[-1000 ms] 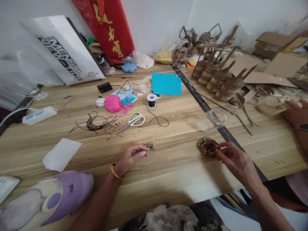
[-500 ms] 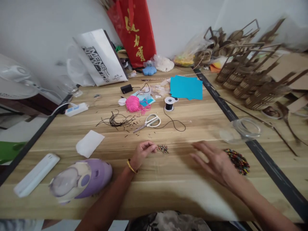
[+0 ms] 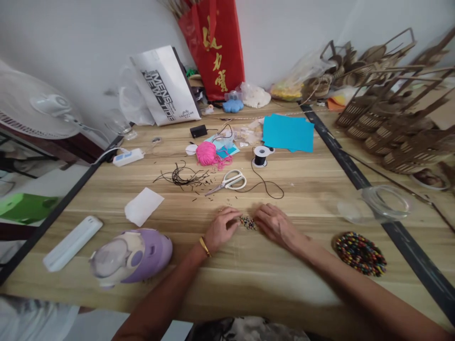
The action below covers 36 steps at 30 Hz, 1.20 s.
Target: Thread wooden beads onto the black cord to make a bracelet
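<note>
A small cluster of multicoloured beads (image 3: 248, 222) lies on the wooden table between my two hands. My left hand (image 3: 223, 228), with a gold bracelet at the wrist, is closed in a pinch at the cluster's left edge. From the right, my right hand (image 3: 277, 223) meets the beads with fingers bent and pressed together. Whatever either set of fingertips grips is too small or hidden. Farther right, under no hand, rests a coil of strung multicoloured beads (image 3: 360, 253). Just beyond my hands are white-handled scissors (image 3: 232, 180) and a spool of black cord (image 3: 260, 157).
Cut black cords (image 3: 183, 175), pink yarn (image 3: 206, 154) and blue sheets (image 3: 288, 132) lie farther back. A purple-and-cream device (image 3: 133, 258) stands left of my left forearm. Clear plastic rings (image 3: 387, 201) and woven baskets (image 3: 391, 132) are on the right.
My right hand has let go of the bead coil and moved left to the small bead cluster. My left hand stays beside the cluster. The view has swung left.
</note>
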{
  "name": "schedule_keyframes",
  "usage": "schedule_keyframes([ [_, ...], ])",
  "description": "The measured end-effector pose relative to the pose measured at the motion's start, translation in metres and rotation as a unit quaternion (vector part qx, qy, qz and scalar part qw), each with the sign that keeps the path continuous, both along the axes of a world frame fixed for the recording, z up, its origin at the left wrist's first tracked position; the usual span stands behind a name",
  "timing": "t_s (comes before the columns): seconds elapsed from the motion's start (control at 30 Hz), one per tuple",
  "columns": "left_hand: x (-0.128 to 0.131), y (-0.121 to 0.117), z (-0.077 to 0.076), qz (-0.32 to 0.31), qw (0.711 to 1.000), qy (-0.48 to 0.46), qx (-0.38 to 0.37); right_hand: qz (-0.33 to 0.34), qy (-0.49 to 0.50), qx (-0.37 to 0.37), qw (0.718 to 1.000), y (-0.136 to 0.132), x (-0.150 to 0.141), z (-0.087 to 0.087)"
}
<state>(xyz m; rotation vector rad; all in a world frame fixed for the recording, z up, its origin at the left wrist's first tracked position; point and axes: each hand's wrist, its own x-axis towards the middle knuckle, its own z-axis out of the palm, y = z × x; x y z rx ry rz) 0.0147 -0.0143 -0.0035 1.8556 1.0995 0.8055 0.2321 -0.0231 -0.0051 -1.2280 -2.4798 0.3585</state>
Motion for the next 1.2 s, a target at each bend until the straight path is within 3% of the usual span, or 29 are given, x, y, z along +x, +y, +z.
schedule_keyframes([
  [0.33,0.003,0.0,-0.01,-0.061,0.994,0.06,0.063,0.037,-0.16,0.046,0.985,0.013,-0.014,0.008],
  [0.53,0.004,0.001,-0.006,-0.068,0.991,0.081,0.082,0.031,-0.167,0.085,0.982,0.011,-0.014,0.0],
  [0.67,0.002,0.005,-0.004,-0.04,0.994,0.069,0.074,0.015,-0.119,0.08,0.99,0.008,-0.007,-0.001],
  [0.83,-0.001,0.019,-0.002,0.031,0.988,0.116,0.101,-0.022,0.04,-0.023,0.999,0.003,0.007,0.008],
  [1.07,-0.001,0.031,0.0,0.039,0.945,0.278,0.167,-0.04,0.167,-0.103,0.98,-0.008,0.014,0.006],
  [1.2,0.005,0.042,0.0,0.037,0.928,0.316,0.194,-0.043,0.197,-0.135,0.97,-0.011,0.013,0.003],
])
